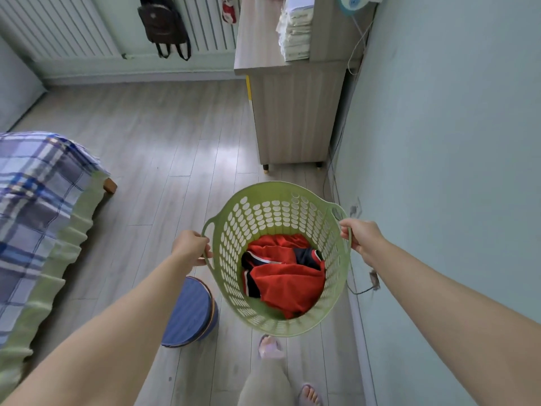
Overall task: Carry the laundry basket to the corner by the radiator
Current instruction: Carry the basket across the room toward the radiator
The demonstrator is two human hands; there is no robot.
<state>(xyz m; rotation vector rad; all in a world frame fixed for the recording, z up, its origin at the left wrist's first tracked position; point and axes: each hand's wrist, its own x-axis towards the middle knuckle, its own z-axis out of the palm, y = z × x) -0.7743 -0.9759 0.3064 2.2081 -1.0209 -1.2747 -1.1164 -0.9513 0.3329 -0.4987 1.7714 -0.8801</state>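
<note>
A round green perforated laundry basket (265,213) hangs in the air in front of me, above the wooden floor. Red and dark clothes (288,281) lie in its bottom. My left hand (190,247) grips the left handle and my right hand (361,235) grips the right handle. The white radiator (58,24) runs along the far wall at the top left, well ahead of the basket. The corner to its left shows at the left edge of the view.
A wooden cabinet (292,112) with stacked papers stands against the right wall ahead. A bed with a plaid cover (38,206) fills the left side. A blue round stool (190,312) sits under my left arm. A backpack (164,24) hangs on the radiator. Cables trail along the right wall.
</note>
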